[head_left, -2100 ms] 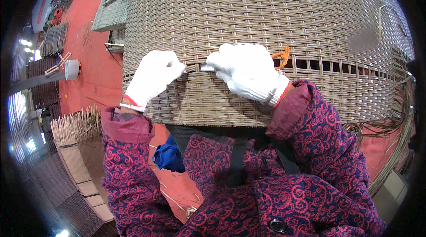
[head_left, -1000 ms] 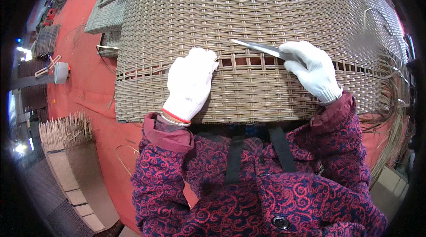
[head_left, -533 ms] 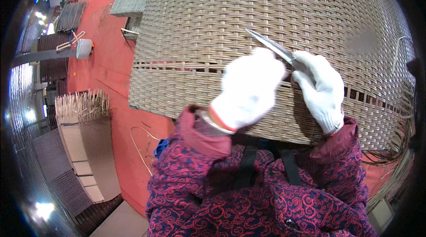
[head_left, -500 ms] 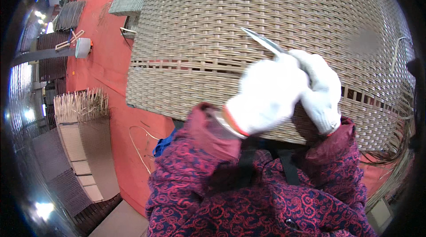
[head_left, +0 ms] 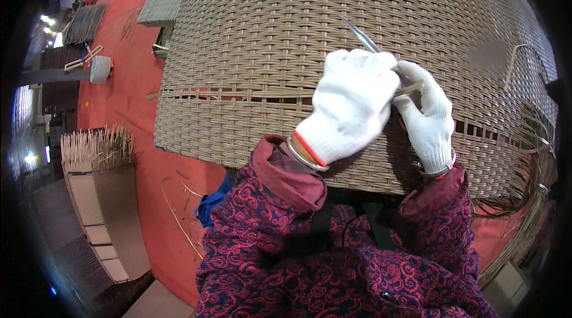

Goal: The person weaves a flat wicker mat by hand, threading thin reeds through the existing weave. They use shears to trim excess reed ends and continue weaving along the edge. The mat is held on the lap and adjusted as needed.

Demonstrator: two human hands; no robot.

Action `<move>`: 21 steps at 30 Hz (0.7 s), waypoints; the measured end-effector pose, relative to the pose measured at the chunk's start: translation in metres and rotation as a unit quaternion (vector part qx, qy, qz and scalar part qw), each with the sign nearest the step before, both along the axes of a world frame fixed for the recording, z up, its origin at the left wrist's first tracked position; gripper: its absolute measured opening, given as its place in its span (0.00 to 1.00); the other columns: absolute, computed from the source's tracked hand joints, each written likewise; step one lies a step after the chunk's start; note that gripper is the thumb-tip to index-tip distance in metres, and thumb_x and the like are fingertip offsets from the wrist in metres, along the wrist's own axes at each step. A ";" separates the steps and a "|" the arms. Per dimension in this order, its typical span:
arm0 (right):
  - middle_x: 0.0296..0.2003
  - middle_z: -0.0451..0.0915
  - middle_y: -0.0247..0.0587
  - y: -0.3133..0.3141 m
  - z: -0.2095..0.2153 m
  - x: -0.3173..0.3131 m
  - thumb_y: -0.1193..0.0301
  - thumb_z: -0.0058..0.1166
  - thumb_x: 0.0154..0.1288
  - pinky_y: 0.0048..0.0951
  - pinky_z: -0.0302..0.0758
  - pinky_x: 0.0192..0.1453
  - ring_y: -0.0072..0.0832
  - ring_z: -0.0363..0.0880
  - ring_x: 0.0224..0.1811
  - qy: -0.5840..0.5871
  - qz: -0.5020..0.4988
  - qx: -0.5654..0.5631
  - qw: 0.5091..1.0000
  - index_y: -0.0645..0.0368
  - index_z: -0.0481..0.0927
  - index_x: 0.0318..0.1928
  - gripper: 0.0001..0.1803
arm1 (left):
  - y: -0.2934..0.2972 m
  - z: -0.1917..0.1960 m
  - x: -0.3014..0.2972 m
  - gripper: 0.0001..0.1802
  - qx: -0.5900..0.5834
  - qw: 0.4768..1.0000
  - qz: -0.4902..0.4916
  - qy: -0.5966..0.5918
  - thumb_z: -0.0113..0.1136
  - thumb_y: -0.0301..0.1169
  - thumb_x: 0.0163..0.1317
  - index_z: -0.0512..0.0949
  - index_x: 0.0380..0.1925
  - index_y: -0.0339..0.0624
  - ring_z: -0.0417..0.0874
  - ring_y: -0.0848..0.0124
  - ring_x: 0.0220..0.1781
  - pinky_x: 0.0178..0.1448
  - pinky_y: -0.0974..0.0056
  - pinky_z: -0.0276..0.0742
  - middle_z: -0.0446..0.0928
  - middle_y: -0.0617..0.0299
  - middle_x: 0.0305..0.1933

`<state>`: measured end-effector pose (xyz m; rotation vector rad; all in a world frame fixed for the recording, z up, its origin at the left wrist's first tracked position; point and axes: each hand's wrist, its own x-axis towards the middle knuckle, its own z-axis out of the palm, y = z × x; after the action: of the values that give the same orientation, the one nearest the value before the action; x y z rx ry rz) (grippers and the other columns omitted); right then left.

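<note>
We have the woven wicker panel (head_left: 286, 50) lying across our lap, filling the upper middle of the view, with an unwoven slot running across it where bare stakes show. At that slot we seem to be threading or tucking a pale weaving strand (head_left: 411, 87), so we judge the step to be closing the gap row by row. Our right hand (head_left: 430, 121), in a white glove, is closed around a slim metal tool (head_left: 360, 35) whose point angles up and away over the weave. Our left hand (head_left: 351, 103), also gloved, lies curled over the right one and pinches the strand beside the tool. Next, we judge, the strand must be eased under a stake and pulled snug. Both forearms rise from below, wrists bent inward.
</note>
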<state>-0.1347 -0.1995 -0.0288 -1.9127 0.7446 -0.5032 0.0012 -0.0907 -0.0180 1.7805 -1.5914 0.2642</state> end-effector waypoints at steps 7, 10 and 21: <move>0.39 0.82 0.30 -0.017 0.026 -0.037 0.75 0.59 0.69 0.15 0.66 0.31 0.12 0.70 0.28 -0.091 -0.036 0.230 0.968 0.65 0.77 0.63 0.23 | 0.014 -0.002 0.015 0.15 0.025 0.991 0.034 0.125 0.61 0.17 0.62 0.83 0.48 0.39 0.87 0.59 0.39 0.47 0.61 0.83 0.84 0.51 0.48; 0.28 0.71 0.21 -0.022 0.040 -0.043 0.75 0.56 0.70 0.14 0.54 0.24 0.07 0.58 0.21 -0.176 -0.047 0.337 0.924 0.65 0.76 0.64 0.23 | 0.046 0.020 0.031 0.19 0.152 0.896 0.038 0.416 0.58 0.26 0.74 0.78 0.64 0.39 0.79 0.79 0.34 0.41 0.73 0.77 0.84 0.65 0.42; 0.33 0.79 0.39 0.026 0.042 0.015 0.65 0.61 0.67 0.42 0.78 0.37 0.42 0.82 0.35 0.113 0.292 -0.356 0.880 0.51 0.80 0.48 0.11 | 0.148 0.059 0.086 0.18 0.171 0.889 0.138 0.401 0.71 0.35 0.66 0.86 0.53 0.39 0.80 0.78 0.35 0.42 0.69 0.76 0.85 0.64 0.38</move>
<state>-0.1192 -0.1738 0.0129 -2.7786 0.0617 -0.1663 0.0868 0.0575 0.0408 1.9974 -0.8141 -0.6016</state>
